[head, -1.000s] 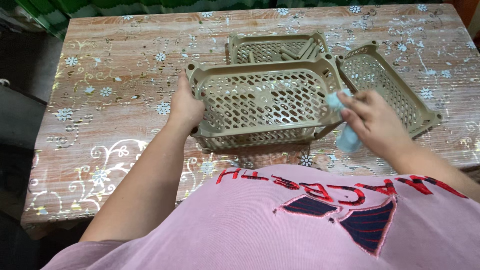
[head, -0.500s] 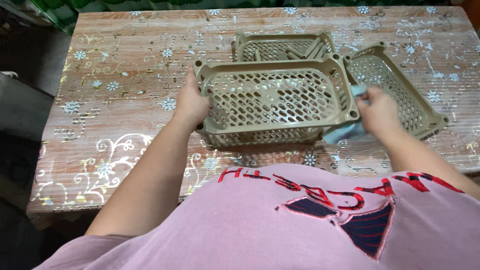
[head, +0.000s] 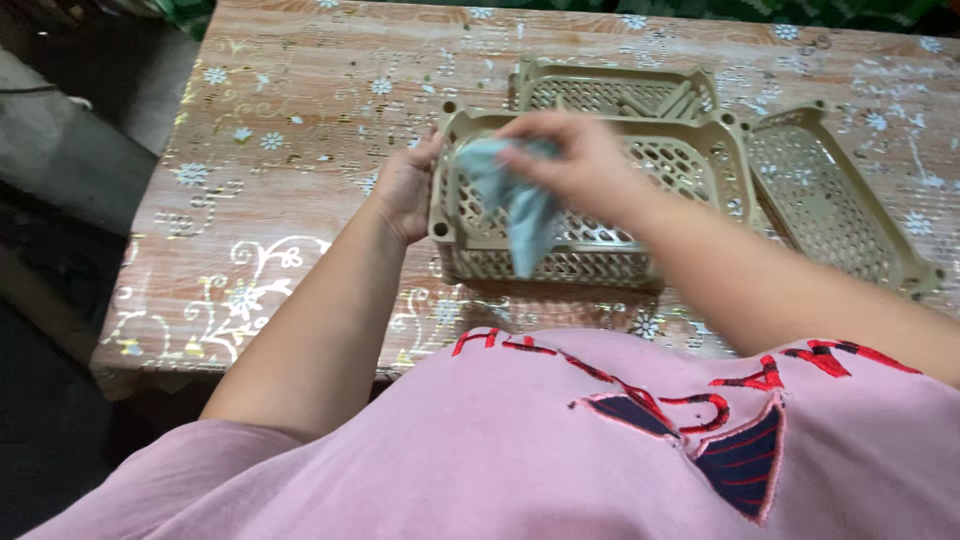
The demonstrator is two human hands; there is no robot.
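- Two hands work one tan basket (head: 640,215) near the table (head: 300,200) edge; its long axis runs 9 to 3 o'clock.
- Left hand (head: 405,190) clamps the basket's 9 o'clock end wall, thumb inside the rim.
- Right hand (head: 575,160), blurred, pinches a blue cloth (head: 520,205) over the basket's left half, so the cloth hangs toward 6 o'clock, just beside the left hand.
- Two more baskets lie at 12 (head: 615,90) and 3 o'clock (head: 830,190).

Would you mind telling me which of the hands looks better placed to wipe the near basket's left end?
Right, probably: the right hand holds the pale blue cloth over that end of the basket, while the left hand is occupied gripping its left rim.
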